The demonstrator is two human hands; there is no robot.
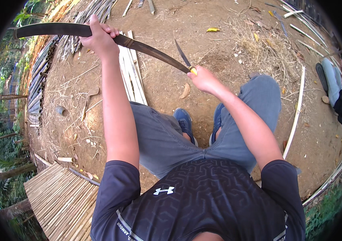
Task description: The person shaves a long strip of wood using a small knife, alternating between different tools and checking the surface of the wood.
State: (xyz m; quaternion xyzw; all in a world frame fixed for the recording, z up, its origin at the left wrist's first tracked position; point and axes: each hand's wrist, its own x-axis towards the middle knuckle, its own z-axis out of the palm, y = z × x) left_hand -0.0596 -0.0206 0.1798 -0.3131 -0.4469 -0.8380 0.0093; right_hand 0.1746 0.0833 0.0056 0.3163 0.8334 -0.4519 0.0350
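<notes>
My left hand is raised far out in front and grips a long, dark, curved strip of bamboo near its middle. The strip runs from the upper left down to my right hand. My right hand is closed around the yellow handle of a knife, whose dark blade points up and away. The blade's base meets the lower end of the strip. I sit with knees apart in grey trousers, and blue shoes rest on bare earth below the hands.
Pale split bamboo slats lie on the dirt under the strip. A bamboo platform is at lower left, stacked poles along the left. A long pale strip lies at right, near another person's legs. Dry grass litters the upper right.
</notes>
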